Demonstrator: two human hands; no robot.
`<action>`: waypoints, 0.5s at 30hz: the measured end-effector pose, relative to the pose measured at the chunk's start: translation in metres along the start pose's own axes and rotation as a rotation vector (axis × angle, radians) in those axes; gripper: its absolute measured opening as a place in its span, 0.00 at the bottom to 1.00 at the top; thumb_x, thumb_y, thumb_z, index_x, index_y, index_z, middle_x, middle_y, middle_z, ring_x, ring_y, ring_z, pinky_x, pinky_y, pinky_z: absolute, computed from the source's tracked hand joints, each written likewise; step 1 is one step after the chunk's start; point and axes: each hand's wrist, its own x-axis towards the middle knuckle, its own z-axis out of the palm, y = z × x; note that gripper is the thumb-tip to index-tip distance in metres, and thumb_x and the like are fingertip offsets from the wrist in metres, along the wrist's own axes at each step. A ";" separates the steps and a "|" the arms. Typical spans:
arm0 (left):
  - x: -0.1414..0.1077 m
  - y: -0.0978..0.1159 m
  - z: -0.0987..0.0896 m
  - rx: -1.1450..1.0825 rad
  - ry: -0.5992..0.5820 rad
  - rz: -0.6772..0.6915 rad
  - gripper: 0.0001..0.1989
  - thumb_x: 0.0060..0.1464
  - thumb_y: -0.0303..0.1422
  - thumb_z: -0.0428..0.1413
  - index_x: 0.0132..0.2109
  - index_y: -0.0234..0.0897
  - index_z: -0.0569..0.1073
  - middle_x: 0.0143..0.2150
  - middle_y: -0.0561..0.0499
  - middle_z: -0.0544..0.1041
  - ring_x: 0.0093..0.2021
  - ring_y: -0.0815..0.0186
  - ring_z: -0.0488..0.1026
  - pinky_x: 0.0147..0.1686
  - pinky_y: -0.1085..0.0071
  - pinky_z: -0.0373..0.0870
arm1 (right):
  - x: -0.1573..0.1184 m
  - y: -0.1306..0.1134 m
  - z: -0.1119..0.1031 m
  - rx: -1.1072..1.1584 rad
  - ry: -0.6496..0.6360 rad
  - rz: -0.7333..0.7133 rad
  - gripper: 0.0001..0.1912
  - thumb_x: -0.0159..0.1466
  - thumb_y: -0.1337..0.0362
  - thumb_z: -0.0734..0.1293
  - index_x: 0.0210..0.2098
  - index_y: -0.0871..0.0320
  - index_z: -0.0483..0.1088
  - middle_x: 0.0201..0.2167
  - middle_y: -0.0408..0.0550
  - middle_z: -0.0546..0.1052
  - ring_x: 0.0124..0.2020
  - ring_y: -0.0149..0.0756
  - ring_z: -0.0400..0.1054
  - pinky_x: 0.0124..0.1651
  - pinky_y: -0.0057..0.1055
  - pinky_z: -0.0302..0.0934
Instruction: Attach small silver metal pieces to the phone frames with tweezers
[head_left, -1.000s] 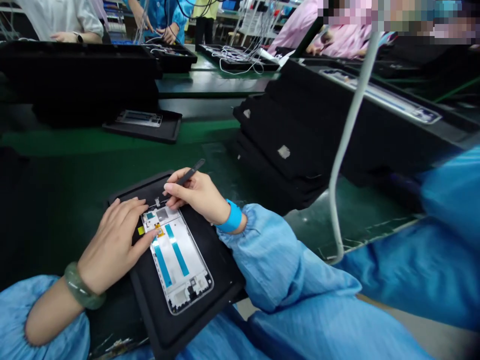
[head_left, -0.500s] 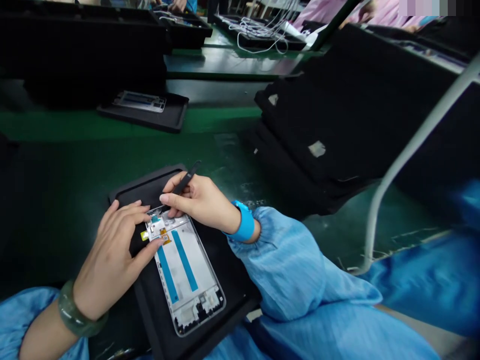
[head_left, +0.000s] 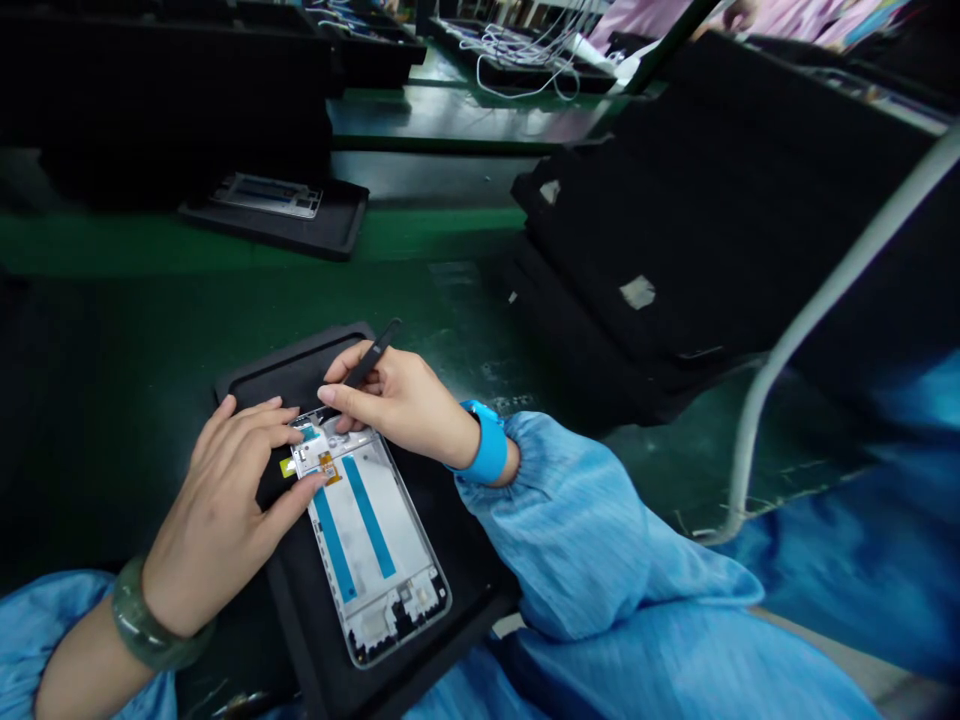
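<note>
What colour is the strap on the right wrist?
The strap is bright blue, clearest in the head view.

Stacked black trays (head_left: 637,230) (white cables (head_left: 525,70) beyond)

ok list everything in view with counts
phone frame: 1, white and blue, on near tray
near tray: 1, black, on bench
spudger: 1, black, in right hand
far phone frame: 1, silver, on far tray
far tray: 1, black, beyond near tray
stacked trays: several, black, to the right
bench: 1, green, under the trays
cables: many, white, far back
tube: 1, white, far right
co-worker's sleeve: 1, pink, top edge
left hand: 1, bare, on phone frame
right hand: 1, bare, above phone frame
bangle: 1, green, left wrist
wristband: 1, blue, right wrist
sleeves: 2, blue, both arms
</note>
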 end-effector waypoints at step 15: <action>0.004 0.007 -0.004 0.191 -0.062 0.086 0.15 0.58 0.35 0.48 0.51 0.41 0.67 0.50 0.46 0.70 0.55 0.57 0.65 0.59 0.48 0.53 | -0.001 0.000 0.001 -0.140 -0.015 -0.072 0.10 0.58 0.60 0.67 0.34 0.58 0.64 0.22 0.40 0.73 0.24 0.33 0.73 0.28 0.27 0.68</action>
